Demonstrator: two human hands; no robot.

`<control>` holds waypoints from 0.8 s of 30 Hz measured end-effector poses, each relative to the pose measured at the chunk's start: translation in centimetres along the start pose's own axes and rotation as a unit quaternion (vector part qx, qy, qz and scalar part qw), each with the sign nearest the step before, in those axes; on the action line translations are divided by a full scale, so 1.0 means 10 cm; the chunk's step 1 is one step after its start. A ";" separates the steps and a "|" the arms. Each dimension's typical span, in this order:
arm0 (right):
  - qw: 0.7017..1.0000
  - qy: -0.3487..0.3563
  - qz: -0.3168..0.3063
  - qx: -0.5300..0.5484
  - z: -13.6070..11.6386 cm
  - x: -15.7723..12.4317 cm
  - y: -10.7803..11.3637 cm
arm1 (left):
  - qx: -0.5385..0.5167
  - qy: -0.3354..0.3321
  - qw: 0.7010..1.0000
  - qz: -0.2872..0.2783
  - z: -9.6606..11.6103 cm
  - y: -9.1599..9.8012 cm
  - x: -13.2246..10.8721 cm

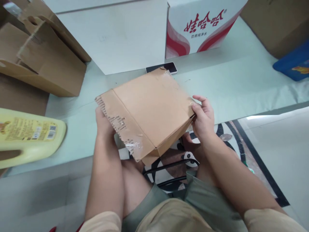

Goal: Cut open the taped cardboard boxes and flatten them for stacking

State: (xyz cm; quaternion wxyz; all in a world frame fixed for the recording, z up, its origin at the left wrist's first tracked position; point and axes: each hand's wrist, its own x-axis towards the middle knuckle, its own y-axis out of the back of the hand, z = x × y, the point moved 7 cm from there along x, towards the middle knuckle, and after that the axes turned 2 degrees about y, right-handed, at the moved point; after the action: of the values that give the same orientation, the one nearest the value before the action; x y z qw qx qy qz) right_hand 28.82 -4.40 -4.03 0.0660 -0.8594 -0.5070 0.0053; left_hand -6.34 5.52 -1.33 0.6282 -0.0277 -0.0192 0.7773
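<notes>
A brown cardboard box [152, 106] is held tilted between my hands, over the near edge of the covered table. One flap, towards me on the left, has a torn, ragged edge with bits of clear tape. My left hand [103, 120] grips the box from its left side, its fingers mostly hidden under the cardboard. At the right corner my right hand [204, 116] holds on, thumb on top and the index finger raised off the surface. Just behind the box a phone [172, 67] lies on the table, partly covered by it.
A large white box [116, 38] and a white-and-red printed carton [200, 29] stand at the back. Brown cartons [55, 58] and a yellow jug [31, 138] are on the left. A blue container [293, 61] sits at the far right on the pale green tablecloth [241, 83].
</notes>
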 end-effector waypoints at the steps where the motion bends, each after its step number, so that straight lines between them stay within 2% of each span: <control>1: 1.000 0.011 0.015 -0.019 0.00 0.02 0.03 | -0.014 -0.003 1.000 0.012 0.04 -0.01 -0.01; 3: 0.996 0.055 0.043 -0.063 -0.01 0.06 0.11 | -0.056 0.000 0.998 0.018 0.11 -0.04 -0.05; 5: 0.988 0.099 0.060 -0.106 -0.01 0.08 0.16 | -0.103 0.002 0.995 -0.002 0.16 -0.10 -0.08; 8: 0.987 0.095 0.059 -0.114 0.07 0.12 0.19 | -0.150 -0.020 0.988 -0.020 0.23 -0.13 -0.09; 10: 0.997 0.039 0.034 -0.064 0.14 0.11 0.13 | -0.187 -0.030 0.982 -0.009 0.25 -0.12 -0.08; 12: 0.998 -0.058 -0.035 0.003 0.20 0.05 -0.03 | -0.238 -0.015 0.971 0.011 0.23 -0.11 -0.07; 15: 0.966 -0.188 -0.157 0.079 0.16 -0.16 -0.32 | -0.300 0.031 0.953 0.031 0.18 -0.15 -0.08; 17: 0.953 -0.215 -0.187 0.101 0.05 -0.26 -0.41 | -0.319 0.038 0.946 0.035 0.18 -0.17 -0.08; 19: 0.956 -0.211 -0.174 0.109 -0.07 -0.29 -0.39 | -0.331 0.039 0.942 0.034 0.18 -0.17 -0.07; 21: 0.967 -0.194 -0.127 0.107 -0.18 -0.26 -0.24 | -0.325 0.088 0.941 0.044 0.11 -0.16 -0.06; 24: 0.988 -0.125 0.001 0.091 -0.37 -0.16 0.26 | -0.300 0.203 0.927 0.094 -0.06 -0.09 -0.10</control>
State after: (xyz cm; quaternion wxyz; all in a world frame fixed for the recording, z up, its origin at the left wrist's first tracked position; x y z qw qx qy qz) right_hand 30.55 -7.43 -0.77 0.0796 -0.8428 -0.5081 0.1587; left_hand -5.20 4.76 -1.86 0.5050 -0.3744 -0.1210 0.7682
